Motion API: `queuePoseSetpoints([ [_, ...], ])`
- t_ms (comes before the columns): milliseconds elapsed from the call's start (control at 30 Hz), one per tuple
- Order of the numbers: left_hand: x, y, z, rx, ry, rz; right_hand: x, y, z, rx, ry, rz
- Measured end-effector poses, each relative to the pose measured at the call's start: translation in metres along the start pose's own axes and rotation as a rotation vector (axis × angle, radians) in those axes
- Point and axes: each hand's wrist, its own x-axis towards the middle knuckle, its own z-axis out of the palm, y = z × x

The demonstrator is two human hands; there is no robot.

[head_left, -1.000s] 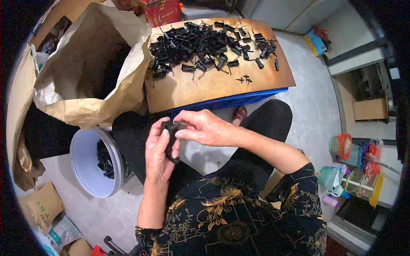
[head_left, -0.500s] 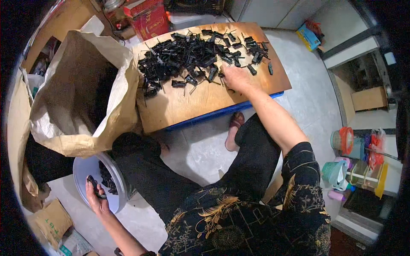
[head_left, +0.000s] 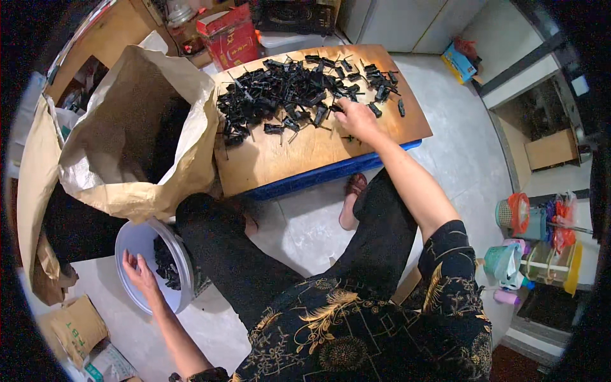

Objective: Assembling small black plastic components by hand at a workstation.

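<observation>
Many small black plastic parts with thin legs lie in a heap (head_left: 280, 89) on a wooden board (head_left: 273, 162). My right hand (head_left: 359, 120) reaches to the near right side of the heap. Its fingers are curled together beside a black part, and what lies between the fingertips is hidden. Over the rim of a whitish plastic bucket (head_left: 186, 270) at my lower left, my left hand (head_left: 141, 275) is open, fingers apart, with nothing in it. More black parts (head_left: 167, 264) lie inside the bucket.
A big open paper sack (head_left: 140, 197) stands left of the board, behind the bucket. Blue edging (head_left: 305, 172) shows beneath the board's front. Behind it stands a red box (head_left: 230, 38). Baskets and bags (head_left: 506, 261) are at the right, and a brown packet (head_left: 79, 325) lies lower left.
My left hand has let go of the black parts it held over the bucket, and its fingers have spread. My right hand has shifted slightly to the right at the heap's edge. The view has shifted a little.
</observation>
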Motion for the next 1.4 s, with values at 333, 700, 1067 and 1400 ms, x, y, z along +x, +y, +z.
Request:
queuePoseSetpoints([
  [333, -0.103, 0.242, 0.083, -0.88, -1.167, -0.144, -0.112, -0.105, -0.042, 0.357, 0.045, -0.819],
  [700, -0.117, 0.245, 0.134, -1.279, -1.716, -0.437, -0.152, -0.101, -0.062, 0.286, 0.053, -0.985],
  [1067, -0.114, 0.24, 0.166, -1.301, -1.441, -0.618, -0.143, -0.092, -0.03, 0.405, -0.062, -0.694],
  [1400, -0.123, 0.233, 0.186, -1.141, -1.166, -0.447, -0.133, -0.085, 0.008, 0.923, -0.409, -0.135],
])
